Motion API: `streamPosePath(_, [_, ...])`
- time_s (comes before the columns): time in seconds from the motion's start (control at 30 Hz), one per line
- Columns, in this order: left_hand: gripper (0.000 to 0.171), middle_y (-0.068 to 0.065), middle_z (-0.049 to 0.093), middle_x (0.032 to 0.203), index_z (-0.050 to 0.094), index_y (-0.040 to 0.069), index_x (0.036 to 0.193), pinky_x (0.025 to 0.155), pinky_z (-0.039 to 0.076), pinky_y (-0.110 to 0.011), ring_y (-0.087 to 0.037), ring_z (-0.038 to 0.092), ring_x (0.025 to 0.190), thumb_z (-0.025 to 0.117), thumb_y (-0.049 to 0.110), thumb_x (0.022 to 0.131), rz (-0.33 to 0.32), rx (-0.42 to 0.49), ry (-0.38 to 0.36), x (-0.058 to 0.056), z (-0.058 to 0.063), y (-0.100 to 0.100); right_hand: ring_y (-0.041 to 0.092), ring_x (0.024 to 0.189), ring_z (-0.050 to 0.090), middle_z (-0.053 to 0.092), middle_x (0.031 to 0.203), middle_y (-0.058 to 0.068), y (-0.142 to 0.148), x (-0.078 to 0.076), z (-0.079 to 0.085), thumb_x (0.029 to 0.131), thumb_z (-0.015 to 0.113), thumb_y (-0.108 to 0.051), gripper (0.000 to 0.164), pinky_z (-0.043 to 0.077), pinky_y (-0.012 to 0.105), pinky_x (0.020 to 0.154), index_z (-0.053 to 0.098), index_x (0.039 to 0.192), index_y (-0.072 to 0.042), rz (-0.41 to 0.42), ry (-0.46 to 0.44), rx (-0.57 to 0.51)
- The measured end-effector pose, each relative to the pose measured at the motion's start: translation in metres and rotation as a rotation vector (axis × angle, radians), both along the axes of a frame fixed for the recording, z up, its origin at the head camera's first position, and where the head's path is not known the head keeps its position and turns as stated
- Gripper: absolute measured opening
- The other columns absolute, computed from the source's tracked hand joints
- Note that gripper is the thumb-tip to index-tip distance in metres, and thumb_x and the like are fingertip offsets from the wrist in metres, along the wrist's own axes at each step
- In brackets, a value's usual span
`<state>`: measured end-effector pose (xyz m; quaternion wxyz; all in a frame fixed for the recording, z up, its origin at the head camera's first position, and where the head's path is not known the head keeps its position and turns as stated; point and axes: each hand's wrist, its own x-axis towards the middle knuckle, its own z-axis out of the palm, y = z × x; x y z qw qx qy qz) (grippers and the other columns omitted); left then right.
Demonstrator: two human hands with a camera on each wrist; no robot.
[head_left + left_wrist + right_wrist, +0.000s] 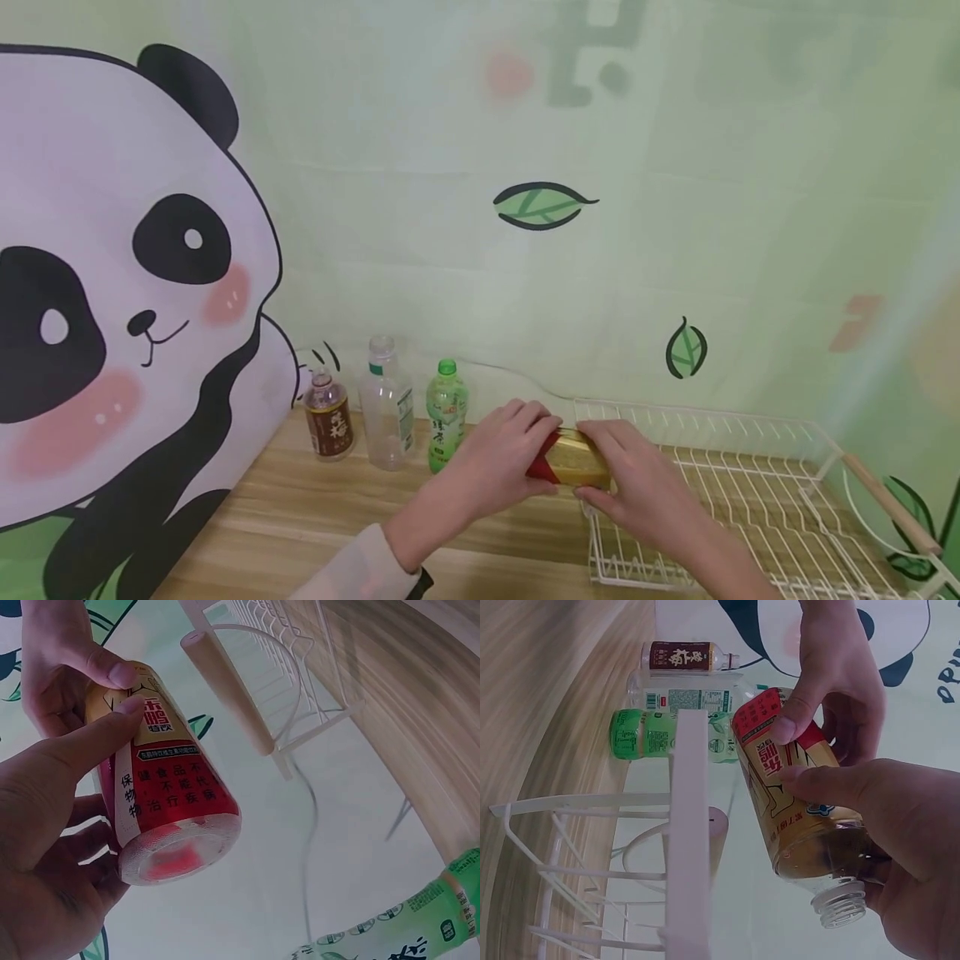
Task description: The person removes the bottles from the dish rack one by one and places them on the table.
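Note:
Both hands hold one plastic drink bottle (576, 460) with a red and gold label, lying sideways above the table. My left hand (498, 454) grips its red base end, thumb across the label. My right hand (637, 479) grips the gold end near the neck. In the right wrist view the bottle's mouth (840, 904) is uncapped, showing bare screw threads. The left wrist view shows the clear base (180, 851). Just beyond my left hand stands a green-labelled bottle (447, 417).
A tall clear bottle (387, 408) and a brown-labelled bottle (328, 421) stand left of the green one on the wooden table (300, 517). At right is a white wire dish rack (720, 500) with a wooden handle (892, 504). Behind hangs a panda-printed cloth (420, 250).

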<state>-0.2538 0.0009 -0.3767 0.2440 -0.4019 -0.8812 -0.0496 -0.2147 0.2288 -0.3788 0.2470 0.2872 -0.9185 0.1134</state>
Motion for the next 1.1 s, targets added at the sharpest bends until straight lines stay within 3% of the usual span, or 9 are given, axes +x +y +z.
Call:
streamPosePath(0.37, [0.078, 0.001, 0.062, 0.130, 0.064, 0.012, 0.140, 0.094, 0.055, -0.025, -0.015, 0.056, 0.111, 0.088, 0.058, 0.081, -0.008, 0.002, -0.001, 0.000, 0.000, 0.001, 0.029, 0.121, 0.064, 0.066, 0.134, 0.010, 0.005, 0.000, 0.003, 0.074, 0.100, -0.032, 0.085, 0.060, 0.048, 0.099, 0.059, 0.143, -0.003, 0.042, 0.008, 0.035])
streamPosePath(0.57, [0.077, 0.001, 0.061, 0.130, 0.063, 0.012, 0.139, 0.095, 0.055, -0.025, -0.015, 0.057, 0.112, 0.088, 0.058, 0.082, -0.014, 0.035, -0.053, -0.003, -0.002, -0.002, 0.036, 0.131, 0.059, 0.060, 0.145, 0.015, 0.016, 0.004, 0.009, 0.071, 0.101, -0.039, 0.102, 0.055, 0.055, 0.106, 0.052, 0.151, -0.001, 0.089, 0.020, -0.003])
streamPosePath(0.73, [0.079, 0.000, 0.060, 0.132, 0.060, 0.011, 0.143, 0.097, 0.056, -0.027, -0.017, 0.057, 0.115, 0.087, 0.056, 0.083, 0.016, 0.044, -0.095, -0.005, -0.003, -0.009, 0.039, 0.135, 0.055, 0.056, 0.150, 0.016, 0.027, 0.007, 0.018, 0.067, 0.101, -0.040, 0.109, 0.053, 0.060, 0.106, 0.049, 0.154, -0.001, 0.075, 0.058, -0.031])
streamPosePath(1.1, [0.083, -0.005, 0.054, 0.140, 0.051, 0.007, 0.154, 0.101, 0.059, -0.034, -0.023, 0.054, 0.124, 0.089, 0.041, 0.088, 0.044, 0.232, -0.230, -0.016, -0.012, -0.020, 0.042, 0.138, 0.050, 0.048, 0.156, 0.017, 0.056, 0.020, 0.026, 0.075, 0.097, -0.041, 0.109, 0.051, 0.067, 0.101, 0.040, 0.161, -0.008, 0.009, -0.030, -0.140])
